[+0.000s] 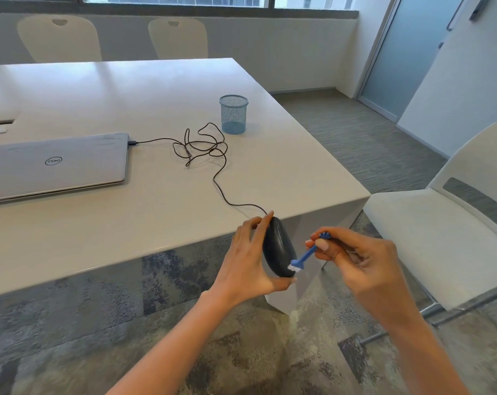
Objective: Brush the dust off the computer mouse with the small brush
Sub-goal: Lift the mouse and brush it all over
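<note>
My left hand (248, 259) grips a black computer mouse (278, 248), held on its side just off the table's near right corner. Its black cable (221, 189) runs back over the table in a tangle to the laptop. My right hand (358, 262) pinches the handle of a small blue brush (305, 256) between thumb and fingers. The brush's white bristles touch the lower right side of the mouse.
A closed grey laptop (56, 163) lies on the white table (156, 89) at the left. A blue mesh pen cup (233, 114) stands near the table's right edge. A white chair (446, 235) is at my right, two more behind the table. Carpet lies below.
</note>
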Motion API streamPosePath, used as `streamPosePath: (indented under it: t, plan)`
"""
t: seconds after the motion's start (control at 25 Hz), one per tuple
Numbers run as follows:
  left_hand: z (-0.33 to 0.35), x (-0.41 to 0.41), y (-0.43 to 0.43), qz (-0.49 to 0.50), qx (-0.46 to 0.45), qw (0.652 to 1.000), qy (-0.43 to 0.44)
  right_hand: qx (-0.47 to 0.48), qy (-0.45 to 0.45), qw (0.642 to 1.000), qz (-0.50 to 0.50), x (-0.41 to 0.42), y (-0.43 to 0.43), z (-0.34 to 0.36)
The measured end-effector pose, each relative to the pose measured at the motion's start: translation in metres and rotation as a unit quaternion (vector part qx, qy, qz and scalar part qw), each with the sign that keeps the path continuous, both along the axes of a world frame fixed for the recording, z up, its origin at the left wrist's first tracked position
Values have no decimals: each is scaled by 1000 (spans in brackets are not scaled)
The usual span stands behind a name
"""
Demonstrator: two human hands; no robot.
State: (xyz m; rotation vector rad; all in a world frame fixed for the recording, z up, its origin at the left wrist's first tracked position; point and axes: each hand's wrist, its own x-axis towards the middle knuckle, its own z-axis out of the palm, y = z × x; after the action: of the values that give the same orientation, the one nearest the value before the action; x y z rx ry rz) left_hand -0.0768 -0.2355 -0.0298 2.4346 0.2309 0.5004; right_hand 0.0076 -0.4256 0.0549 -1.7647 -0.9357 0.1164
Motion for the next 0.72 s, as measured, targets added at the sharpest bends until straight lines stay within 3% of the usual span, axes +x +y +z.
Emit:
streamPosePath:
  t: [0.52, 0.72]
  plan:
    - [2, -3, -1, 5, -106, 994, -13, 132, 140, 979, -68, 4, 22, -2]
    - [1, -6, 2, -1, -128, 991, -31, 90, 183, 974, -93, 12, 22, -11]
